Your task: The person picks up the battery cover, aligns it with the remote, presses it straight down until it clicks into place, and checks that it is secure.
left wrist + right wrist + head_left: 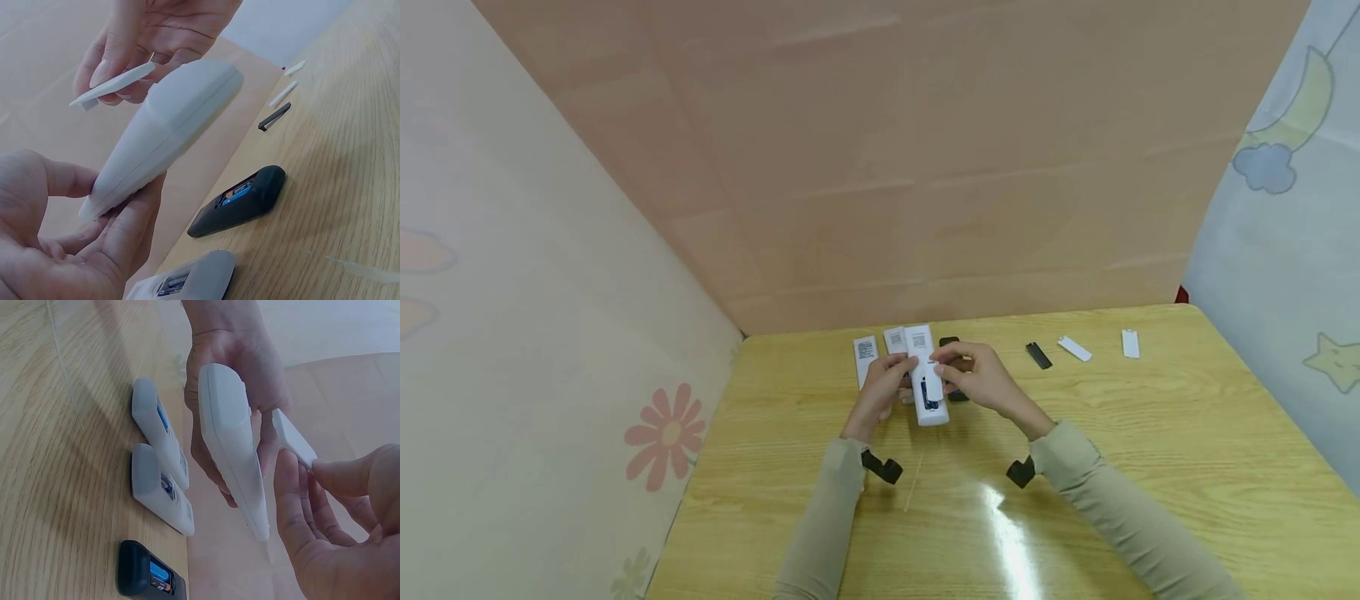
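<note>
My left hand (883,385) grips a white remote control (917,337) by its side, raised above the table with its back facing up. Dark blue batteries (925,398) show in its uncovered compartment. Between thumb and fingers my right hand (988,379) pinches a white battery cover (934,385). In both wrist views a gap separates this cover (292,440) from the remote's body (228,431). Below the hands lie two more white remotes, one at the left (864,352) and one partly hidden (894,338), plus a black remote (240,200) with its batteries exposed.
Toward the back right of the wooden table (1150,433) lie a black battery cover (1039,356) and two white covers, one slanted (1075,348) and one nearly straight (1130,343). A thin pale strand (913,483) lies near the front. Patterned and plain sheets surround the table.
</note>
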{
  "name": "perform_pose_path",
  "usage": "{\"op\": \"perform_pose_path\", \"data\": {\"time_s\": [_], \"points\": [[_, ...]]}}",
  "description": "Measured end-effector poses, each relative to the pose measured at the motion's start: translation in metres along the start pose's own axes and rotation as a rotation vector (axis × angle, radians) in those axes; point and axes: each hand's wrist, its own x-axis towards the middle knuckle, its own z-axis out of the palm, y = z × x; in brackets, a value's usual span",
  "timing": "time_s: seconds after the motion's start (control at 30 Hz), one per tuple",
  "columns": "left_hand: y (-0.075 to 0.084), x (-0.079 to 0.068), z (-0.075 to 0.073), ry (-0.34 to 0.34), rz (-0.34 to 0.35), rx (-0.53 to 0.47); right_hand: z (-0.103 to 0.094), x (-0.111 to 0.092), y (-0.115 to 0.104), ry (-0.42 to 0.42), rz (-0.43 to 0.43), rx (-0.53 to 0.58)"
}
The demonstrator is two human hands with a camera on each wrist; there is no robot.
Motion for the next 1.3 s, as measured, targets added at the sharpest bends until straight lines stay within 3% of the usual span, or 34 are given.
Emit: {"op": "perform_pose_path", "data": {"time_s": [0.33, 0.63, 0.87, 1.3], "points": [[0.0, -0.001, 0.002, -0.013, -0.005, 0.004, 0.002, 0.001, 0.006, -0.02, 0.002, -0.021], [0.0, -0.003, 0.001, 0.008, -0.024, 0.075, 0.004, 0.001, 0.007, -0.026, -0.001, -0.024], [-0.001, 0.001, 0.001, 0.009, -0.015, 0.015, 0.005, 0.001, 0.008, -0.036, 0.012, -0.034], [-0.004, -0.001, -0.001, 0.002, 0.008, 0.002, 0.011, -0.003, 0.007, -0.032, 0.026, -0.032]]}}
